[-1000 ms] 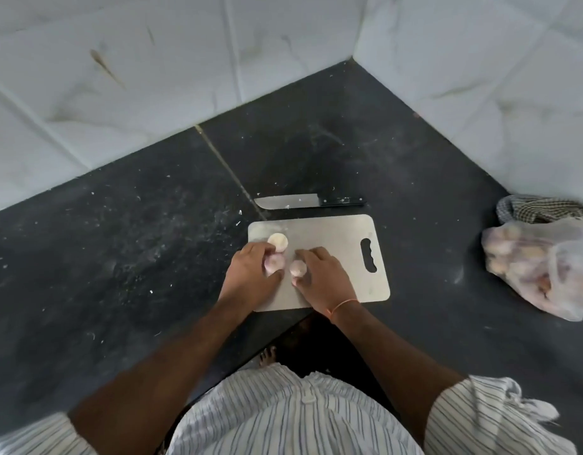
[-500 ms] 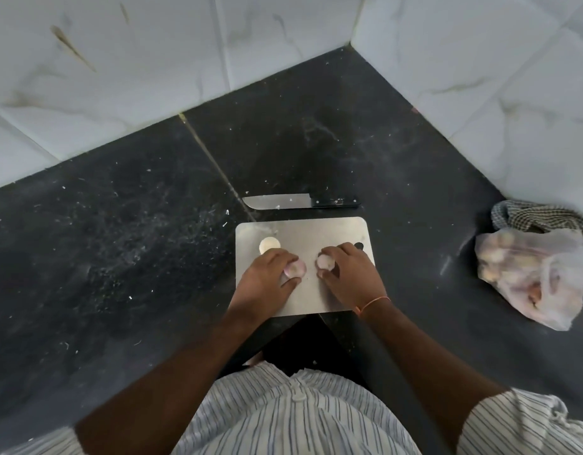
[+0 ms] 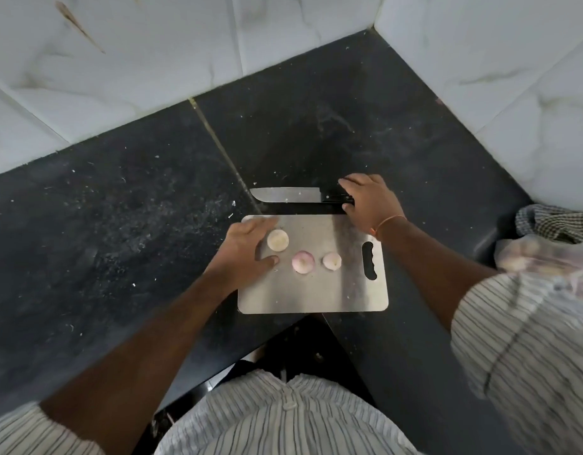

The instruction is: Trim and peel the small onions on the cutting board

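Note:
Three small onions lie on the steel cutting board [image 3: 316,290]: a pale one [image 3: 277,240] at the upper left, a pinkish one [image 3: 303,261] in the middle and a small pale one [image 3: 332,260] to its right. My left hand [image 3: 247,249] rests on the board's left part with straight fingers, beside the pale onion. A knife [image 3: 283,195] lies on the counter just beyond the board, blade pointing left. My right hand [image 3: 369,200] covers its black handle, fingers and thumb on either side of it.
The board sits at the inner corner of a dark stone counter [image 3: 119,224] bounded by white tiled walls [image 3: 152,60]. A plastic bag of onions [image 3: 526,254] and a checked cloth [image 3: 556,221] lie at the right edge.
Both hands have let go of the two onions they held, which now lie on the board. My right hand has moved up to the knife handle; my left shifted to the board's left side.

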A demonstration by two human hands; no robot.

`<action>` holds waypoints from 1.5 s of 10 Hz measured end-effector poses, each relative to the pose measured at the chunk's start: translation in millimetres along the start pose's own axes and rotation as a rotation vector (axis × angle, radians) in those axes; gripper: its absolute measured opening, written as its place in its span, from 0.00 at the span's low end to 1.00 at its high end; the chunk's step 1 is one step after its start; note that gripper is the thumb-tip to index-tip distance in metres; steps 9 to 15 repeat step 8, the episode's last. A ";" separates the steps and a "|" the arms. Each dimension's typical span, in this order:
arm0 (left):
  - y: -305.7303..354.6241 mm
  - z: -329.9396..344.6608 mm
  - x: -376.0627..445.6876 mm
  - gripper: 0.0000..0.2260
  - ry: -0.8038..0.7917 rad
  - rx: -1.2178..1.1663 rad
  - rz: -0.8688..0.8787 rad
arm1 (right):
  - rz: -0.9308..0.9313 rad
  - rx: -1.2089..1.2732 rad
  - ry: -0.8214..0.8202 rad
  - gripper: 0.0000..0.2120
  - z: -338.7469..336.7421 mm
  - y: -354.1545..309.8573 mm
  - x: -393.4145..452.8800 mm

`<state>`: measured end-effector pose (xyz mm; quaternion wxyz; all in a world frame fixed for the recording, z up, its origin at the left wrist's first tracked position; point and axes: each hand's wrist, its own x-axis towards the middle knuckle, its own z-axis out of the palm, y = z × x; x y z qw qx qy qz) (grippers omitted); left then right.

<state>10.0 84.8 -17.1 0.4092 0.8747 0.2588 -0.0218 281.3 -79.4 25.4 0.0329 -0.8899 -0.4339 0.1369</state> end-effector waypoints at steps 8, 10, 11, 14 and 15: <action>40.0 24.9 -50.1 0.27 0.359 0.463 0.085 | -0.249 0.040 0.063 0.21 44.7 23.5 -73.5; 40.0 24.9 -50.1 0.27 0.359 0.463 0.085 | -0.249 0.040 0.063 0.21 44.7 23.5 -73.5; 40.0 24.9 -50.1 0.27 0.359 0.463 0.085 | -0.249 0.040 0.063 0.21 44.7 23.5 -73.5; 40.0 24.9 -50.1 0.27 0.359 0.463 0.085 | -0.249 0.040 0.063 0.21 44.7 23.5 -73.5; 40.0 24.9 -50.1 0.27 0.359 0.463 0.085 | -0.249 0.040 0.063 0.21 44.7 23.5 -73.5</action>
